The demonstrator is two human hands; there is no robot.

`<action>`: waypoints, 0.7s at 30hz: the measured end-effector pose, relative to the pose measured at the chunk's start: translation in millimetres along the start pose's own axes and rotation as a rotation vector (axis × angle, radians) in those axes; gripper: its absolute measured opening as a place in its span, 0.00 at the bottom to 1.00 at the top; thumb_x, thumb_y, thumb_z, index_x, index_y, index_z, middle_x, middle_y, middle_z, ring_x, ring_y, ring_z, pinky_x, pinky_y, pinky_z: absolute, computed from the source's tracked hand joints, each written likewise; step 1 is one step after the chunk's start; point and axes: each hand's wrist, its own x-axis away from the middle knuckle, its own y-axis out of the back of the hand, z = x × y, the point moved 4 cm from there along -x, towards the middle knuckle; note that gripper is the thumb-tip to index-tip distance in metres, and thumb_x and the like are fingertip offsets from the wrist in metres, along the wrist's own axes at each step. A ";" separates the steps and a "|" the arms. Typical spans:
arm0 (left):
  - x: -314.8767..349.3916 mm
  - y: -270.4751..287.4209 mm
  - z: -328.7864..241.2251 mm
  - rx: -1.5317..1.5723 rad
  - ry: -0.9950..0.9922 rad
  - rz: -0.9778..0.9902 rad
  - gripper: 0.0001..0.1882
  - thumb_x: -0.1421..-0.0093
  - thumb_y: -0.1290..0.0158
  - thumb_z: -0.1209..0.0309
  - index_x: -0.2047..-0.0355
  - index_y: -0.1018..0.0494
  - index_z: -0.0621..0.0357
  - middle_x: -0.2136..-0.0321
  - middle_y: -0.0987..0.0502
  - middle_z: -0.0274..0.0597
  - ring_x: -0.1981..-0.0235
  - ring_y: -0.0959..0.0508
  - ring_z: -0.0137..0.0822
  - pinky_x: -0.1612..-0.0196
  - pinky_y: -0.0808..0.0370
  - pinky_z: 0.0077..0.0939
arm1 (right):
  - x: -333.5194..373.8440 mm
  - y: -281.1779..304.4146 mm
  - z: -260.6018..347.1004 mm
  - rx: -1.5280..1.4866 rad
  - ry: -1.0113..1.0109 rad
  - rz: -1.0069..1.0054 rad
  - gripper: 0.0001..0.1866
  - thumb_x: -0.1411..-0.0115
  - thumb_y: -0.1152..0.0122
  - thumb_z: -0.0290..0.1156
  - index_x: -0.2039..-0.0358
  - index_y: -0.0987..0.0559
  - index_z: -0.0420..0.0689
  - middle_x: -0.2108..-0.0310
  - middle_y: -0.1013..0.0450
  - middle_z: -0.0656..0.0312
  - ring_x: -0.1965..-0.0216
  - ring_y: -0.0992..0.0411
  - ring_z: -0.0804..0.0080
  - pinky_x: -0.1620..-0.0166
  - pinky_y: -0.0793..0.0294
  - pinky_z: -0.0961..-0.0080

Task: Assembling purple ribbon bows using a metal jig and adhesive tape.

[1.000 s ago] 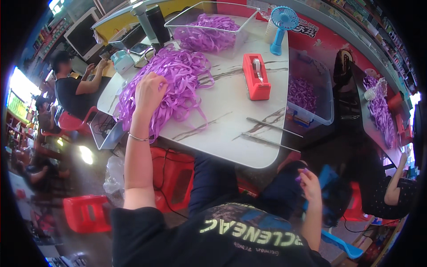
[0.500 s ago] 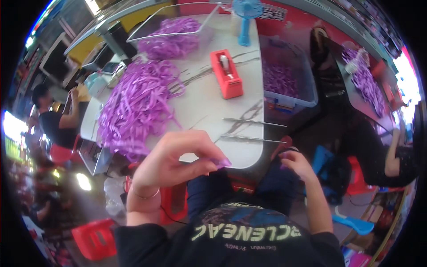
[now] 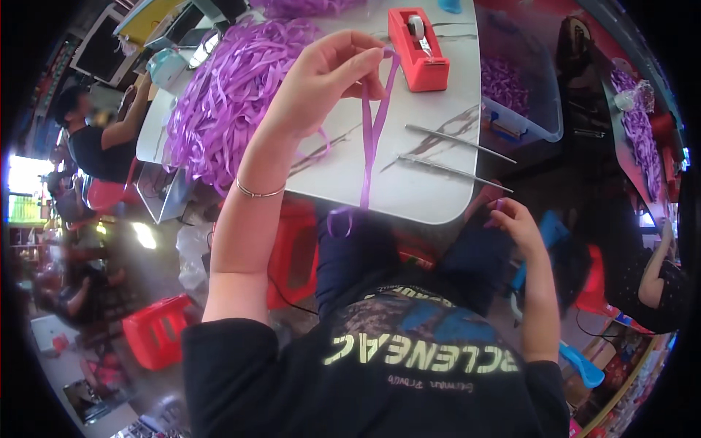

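L hand [image 3: 327, 82]: raised over the worktop [image 3: 328, 179], pinching one purple ribbon [image 3: 371, 131] betw. thumb and fingers.
Ribbon: hangs doubled from the fingertips, then narrows to one line; its lower end passes the front edge of the worktop and makes a small loop.
R hand [image 3: 517, 225]: lower, near the R front corner, beyond the edge; fingers bent, grasping a small purple piece [image 3: 499, 205], exact shape cannot be told.
Ribbon heap [image 3: 226, 95]: big, loose, on L part of worktop, behind the L forearm.
Tape dispenser [image 3: 418, 60]: red, w/ a roll inside, standing to the R of L hand.
Metal rods [image 3: 456, 174]: two, approx. parallel, lying w/ R ends over the worktop's edge.
Plastic bin [image 3: 537, 125]: transparent, R of worktop, purple strips inside.
Bracelet [image 3: 261, 194]: thin, on L wrist.
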 end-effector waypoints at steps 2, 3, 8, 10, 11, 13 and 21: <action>1.9 -2.0 -5.7 0.017 -0.016 0.032 0.11 0.41 0.52 0.69 0.63 0.31 0.64 0.75 0.28 0.34 0.74 0.25 0.26 0.66 0.26 0.20 | -0.5 1.3 -0.9 -0.036 0.004 -0.014 0.10 0.46 0.46 0.30 0.63 0.27 0.42 0.71 0.28 0.66 0.72 0.30 0.83 0.72 0.40 0.89; 4.5 -2.7 -7.2 0.019 -0.019 0.035 0.11 0.41 0.52 0.69 0.63 0.31 0.64 0.75 0.28 0.34 0.74 0.25 0.26 0.66 0.26 0.20 | -0.2 2.5 -1.2 -0.039 -0.005 -0.013 0.11 0.46 0.46 0.30 0.63 0.27 0.41 0.71 0.28 0.66 0.72 0.29 0.82 0.71 0.39 0.89; 16.5 -9.1 -15.0 0.024 -0.035 0.057 0.10 0.40 0.53 0.70 0.62 0.32 0.64 0.77 0.29 0.34 0.76 0.26 0.25 0.70 0.26 0.18 | 6.2 -3.2 -1.0 -0.045 -0.051 0.101 0.12 0.49 0.43 0.24 0.64 0.28 0.34 0.71 0.29 0.59 0.72 0.28 0.73 0.65 0.30 0.78; 20.4 -8.9 -16.5 0.038 -0.033 0.075 0.09 0.41 0.52 0.71 0.63 0.31 0.65 0.77 0.28 0.34 0.76 0.26 0.24 0.70 0.26 0.17 | 3.8 -3.2 -11.0 0.005 -0.047 0.272 0.11 0.50 0.43 0.25 0.65 0.27 0.34 0.71 0.28 0.59 0.71 0.27 0.73 0.64 0.30 0.79; 22.5 -7.6 -16.7 0.034 -0.025 0.062 0.09 0.41 0.52 0.71 0.63 0.31 0.64 0.78 0.28 0.34 0.77 0.26 0.24 0.70 0.27 0.17 | 4.6 -4.5 -7.9 0.023 -0.045 0.349 0.12 0.50 0.42 0.25 0.66 0.27 0.34 0.72 0.28 0.59 0.70 0.27 0.73 0.64 0.30 0.79; 24.5 -8.4 -16.6 0.027 -0.024 0.060 0.09 0.41 0.53 0.72 0.63 0.32 0.64 0.79 0.28 0.34 0.77 0.26 0.23 0.71 0.27 0.16 | 3.1 7.4 4.4 0.163 -0.031 0.363 0.11 0.51 0.42 0.26 0.66 0.27 0.35 0.72 0.27 0.59 0.70 0.27 0.73 0.64 0.30 0.79; 30.0 -12.4 -20.0 0.042 -0.023 0.054 0.08 0.41 0.53 0.73 0.64 0.33 0.64 0.79 0.28 0.35 0.77 0.26 0.24 0.72 0.28 0.16 | -48.7 90.2 107.8 0.125 0.323 -0.142 0.17 0.49 0.43 0.27 0.58 0.29 0.37 0.67 0.27 0.60 0.67 0.29 0.77 0.63 0.31 0.81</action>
